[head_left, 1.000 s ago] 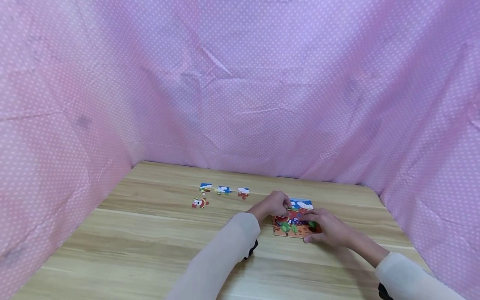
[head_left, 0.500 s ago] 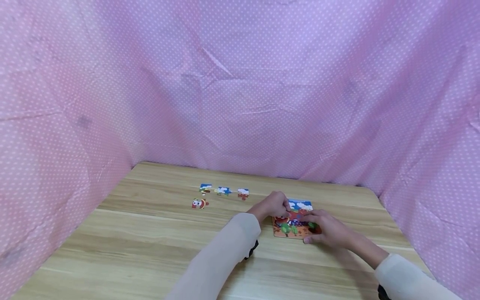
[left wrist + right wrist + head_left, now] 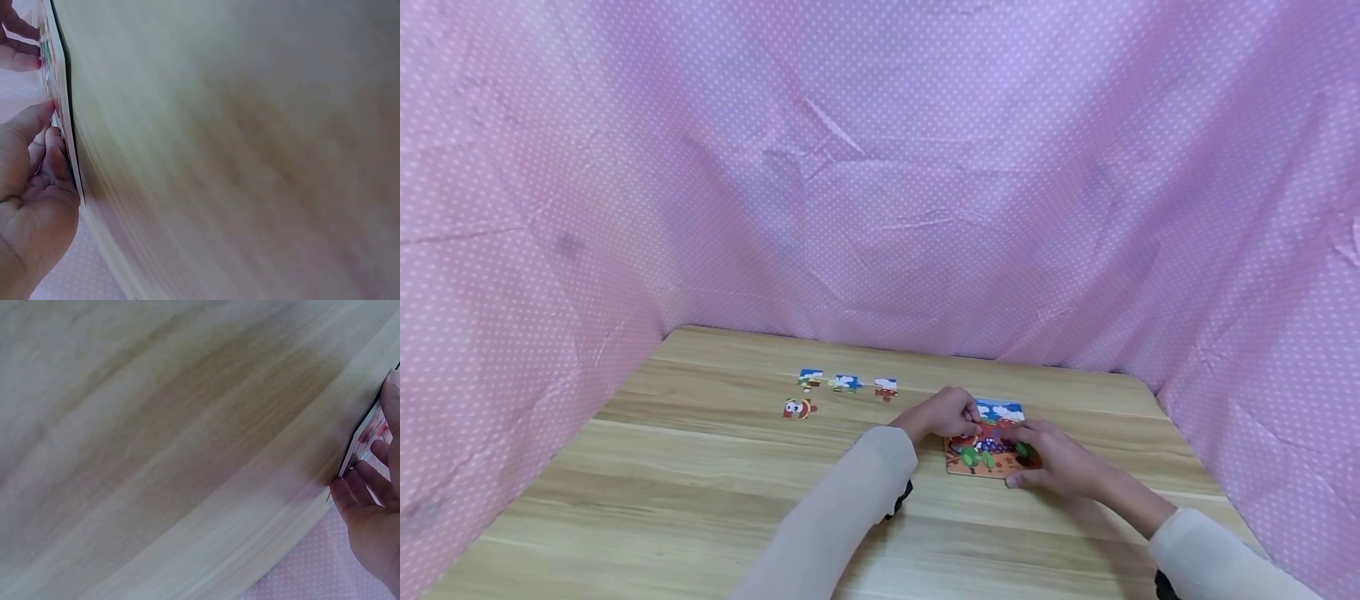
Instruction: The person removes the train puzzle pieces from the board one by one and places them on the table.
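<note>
A square jigsaw puzzle [image 3: 988, 463] with a blue sky, red shapes and green plants lies on the right half of the table. My left hand [image 3: 951, 412] is at its left side, fingers curled and thumb against the picture; a puzzle piece under these fingertips is mostly hidden. From the right, my right hand [image 3: 1060, 460] holds the puzzle, thumb at the near edge and fingers over the right side. In the left wrist view, the left thumb [image 3: 39, 119] meets the puzzle surface. The right wrist view has the right fingers [image 3: 359, 487] at the board's edge.
Several loose pieces lie left of the puzzle: a sky piece [image 3: 810, 377], another sky piece [image 3: 847, 382], a red-and-white piece [image 3: 886, 388] and one with eyes [image 3: 796, 408]. A pink dotted cloth [image 3: 880, 208] hangs around the wooden table [image 3: 700, 467].
The left fingertips have drawn back slightly to the left, showing a little more of the puzzle's sky. The right hand and the loose pieces stay where they were.
</note>
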The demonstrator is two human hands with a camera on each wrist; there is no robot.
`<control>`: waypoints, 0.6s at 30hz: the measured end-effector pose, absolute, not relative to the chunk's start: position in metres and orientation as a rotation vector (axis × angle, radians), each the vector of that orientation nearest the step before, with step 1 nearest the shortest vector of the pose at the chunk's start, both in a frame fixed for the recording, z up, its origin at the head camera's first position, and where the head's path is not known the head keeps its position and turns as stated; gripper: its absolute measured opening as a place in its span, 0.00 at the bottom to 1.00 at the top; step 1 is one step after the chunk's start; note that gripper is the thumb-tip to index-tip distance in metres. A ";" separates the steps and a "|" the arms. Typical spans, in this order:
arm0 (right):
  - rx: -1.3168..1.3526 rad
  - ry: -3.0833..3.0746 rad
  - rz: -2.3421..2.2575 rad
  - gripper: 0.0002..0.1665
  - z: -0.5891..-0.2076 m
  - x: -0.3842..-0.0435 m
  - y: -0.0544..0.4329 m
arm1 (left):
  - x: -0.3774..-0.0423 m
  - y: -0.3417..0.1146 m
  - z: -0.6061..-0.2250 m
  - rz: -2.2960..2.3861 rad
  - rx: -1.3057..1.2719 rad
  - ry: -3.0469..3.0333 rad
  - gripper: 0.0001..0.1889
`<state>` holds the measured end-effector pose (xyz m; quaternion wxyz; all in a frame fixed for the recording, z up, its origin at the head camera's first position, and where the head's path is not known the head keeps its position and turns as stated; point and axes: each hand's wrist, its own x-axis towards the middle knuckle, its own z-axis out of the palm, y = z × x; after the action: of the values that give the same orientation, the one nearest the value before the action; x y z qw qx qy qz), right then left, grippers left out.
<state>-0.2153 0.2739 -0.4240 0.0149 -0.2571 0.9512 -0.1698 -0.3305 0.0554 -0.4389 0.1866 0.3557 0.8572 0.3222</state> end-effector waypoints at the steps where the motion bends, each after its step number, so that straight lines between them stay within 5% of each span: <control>1: -0.803 2.967 -0.526 0.43 -0.425 -0.215 0.274 | -0.331 0.055 -0.439 0.908 1.010 2.413 0.02; 18: -0.825 3.020 -0.442 0.38 -0.428 -0.217 0.271 | -0.331 0.053 -0.444 1.058 0.946 2.365 0.02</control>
<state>-0.2174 0.2707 -0.4278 -0.0103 -0.2609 0.9551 -0.1398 -0.3305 0.0528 -0.4436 0.1906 0.3366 0.8417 0.3767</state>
